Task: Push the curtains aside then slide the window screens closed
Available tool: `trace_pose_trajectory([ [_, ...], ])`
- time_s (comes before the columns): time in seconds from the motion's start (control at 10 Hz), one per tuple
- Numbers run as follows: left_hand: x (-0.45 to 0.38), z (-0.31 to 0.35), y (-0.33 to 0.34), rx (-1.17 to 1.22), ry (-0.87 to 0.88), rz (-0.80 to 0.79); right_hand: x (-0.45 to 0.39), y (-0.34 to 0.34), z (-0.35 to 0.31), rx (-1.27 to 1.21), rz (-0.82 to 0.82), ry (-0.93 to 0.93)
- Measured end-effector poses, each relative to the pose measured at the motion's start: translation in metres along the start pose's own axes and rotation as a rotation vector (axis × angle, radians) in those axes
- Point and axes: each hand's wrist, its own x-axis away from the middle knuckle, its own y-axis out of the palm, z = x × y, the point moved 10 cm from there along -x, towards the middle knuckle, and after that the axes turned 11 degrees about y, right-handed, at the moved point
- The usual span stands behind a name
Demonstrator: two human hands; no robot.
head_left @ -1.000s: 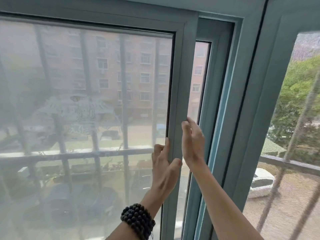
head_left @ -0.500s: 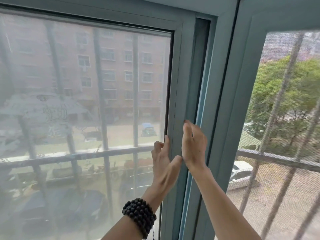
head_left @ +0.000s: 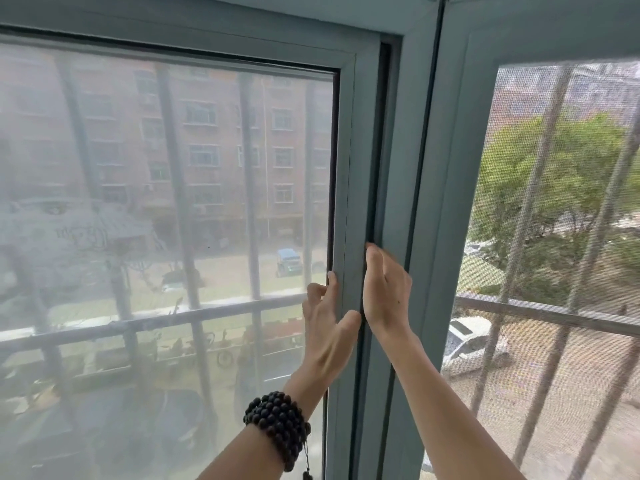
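Note:
The left window screen (head_left: 173, 202) is a grey mesh in a teal frame. Its right upright (head_left: 349, 161) stands almost against the corner post (head_left: 415, 168), with only a thin dark gap (head_left: 383, 133) between them. My left hand (head_left: 327, 327), with a black bead bracelet at the wrist, pinches this upright: fingertips on its inner edge, thumb across its face. My right hand (head_left: 386, 292) has its fingers hooked over the upright's outer edge, inside the gap. No curtain is in view.
A second mesh screen (head_left: 554, 237) fills the angled window to the right of the corner post. Metal security bars (head_left: 249, 202) run outside both windows. Beyond them are buildings, trees and a white car (head_left: 474, 344).
The left screen has slid to the right with both hands on its upright. The open strip beside the corner post has shrunk to a thin gap.

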Motion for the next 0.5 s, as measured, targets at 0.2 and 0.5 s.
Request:
trace_pose_trajectory([
  [0.2,0.003,0.004,-0.009,0.051,-0.008,-0.034,0.004,0.005,0.02,-0.05,-0.079,0.124],
  [0.5,0.019,0.021,-0.056,0.078,0.039,0.003,0.022,-0.012,0.016,-0.091,-0.182,0.07],
])
